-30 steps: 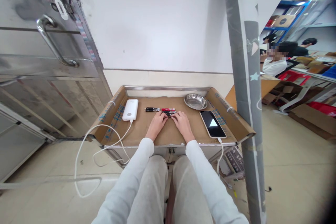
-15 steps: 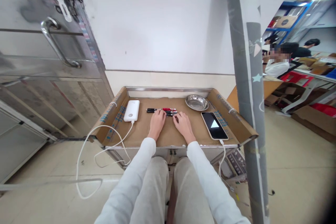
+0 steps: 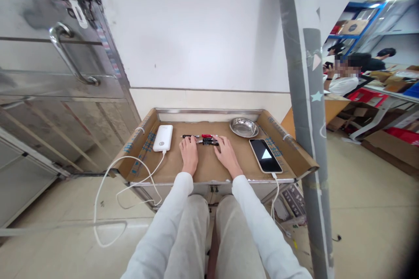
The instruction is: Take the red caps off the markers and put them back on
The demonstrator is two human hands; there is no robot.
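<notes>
Several pens lie side by side on the brown cardboard top, roughly parallel to the wall. A red pen is the brightest, and black pens lie just nearer to me. My left hand rests at their left end, palm down, fingers slightly spread, with its fingertips covering part of a pen there. At the right end is my right hand, thumb and index finger apart, its fingertips touching or very close to the pen ends. My fingers hide some of the pens' tips.
A white power bank with a white cable lies on the left. On the right are a phone, also cabled, and a round metal dish. Raised cardboard sides flank the top. A grey wrapped pole stands close by; people sit beyond it.
My left hand has shifted left along the pens, uncovering more of their middle. My right hand has barely moved. The whole view has drifted slightly.
</notes>
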